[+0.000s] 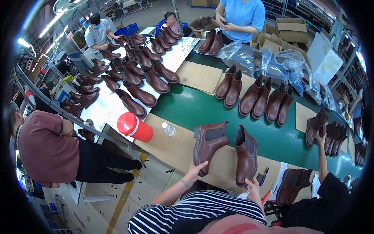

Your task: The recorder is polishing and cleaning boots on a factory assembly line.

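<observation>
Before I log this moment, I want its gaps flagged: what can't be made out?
In the head view:
Most fingers of the left hand: behind the left boot.
Tread of the right boot in the right hand: behind its upper.
Boots at far right: cut off by the dark rim.
Dark object held by the person in blue: too small.

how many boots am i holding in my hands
2: one brown boot in your left hand, gripped near the toe, and a second boot in your right hand, toe toward you. No held boot seems hidden.
</observation>
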Tool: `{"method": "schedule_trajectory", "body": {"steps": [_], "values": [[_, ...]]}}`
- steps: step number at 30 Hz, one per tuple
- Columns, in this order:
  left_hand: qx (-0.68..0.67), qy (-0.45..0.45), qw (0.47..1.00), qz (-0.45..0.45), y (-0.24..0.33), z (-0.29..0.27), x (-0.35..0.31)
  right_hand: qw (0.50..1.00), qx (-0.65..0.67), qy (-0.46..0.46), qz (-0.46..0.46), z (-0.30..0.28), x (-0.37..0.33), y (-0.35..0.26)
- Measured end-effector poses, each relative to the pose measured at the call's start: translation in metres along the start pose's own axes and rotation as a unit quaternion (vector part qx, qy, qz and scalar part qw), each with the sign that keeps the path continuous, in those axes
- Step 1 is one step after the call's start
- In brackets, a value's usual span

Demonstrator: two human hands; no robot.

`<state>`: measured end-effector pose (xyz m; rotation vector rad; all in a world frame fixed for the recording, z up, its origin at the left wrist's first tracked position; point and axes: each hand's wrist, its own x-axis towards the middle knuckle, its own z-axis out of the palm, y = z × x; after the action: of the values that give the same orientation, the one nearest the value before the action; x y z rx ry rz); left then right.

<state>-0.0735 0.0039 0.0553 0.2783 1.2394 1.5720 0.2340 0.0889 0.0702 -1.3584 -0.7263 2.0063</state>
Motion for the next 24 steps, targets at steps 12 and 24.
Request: {"method": "schedule_trajectory", "body": {"steps": [12, 24], "values": [[0.295, 0.026, 0.955, 0.016, -0.061, -0.034, -0.009, 0.972, -0.212, 0.038, -0.096, 0.006, -0.016, 0.03], [0.379, -0.091, 0.921, -0.01, -0.015, -0.036, -0.006, 0.981, -0.173, 0.05, 0.066, 0.008, 0.002, 0.014]]}}
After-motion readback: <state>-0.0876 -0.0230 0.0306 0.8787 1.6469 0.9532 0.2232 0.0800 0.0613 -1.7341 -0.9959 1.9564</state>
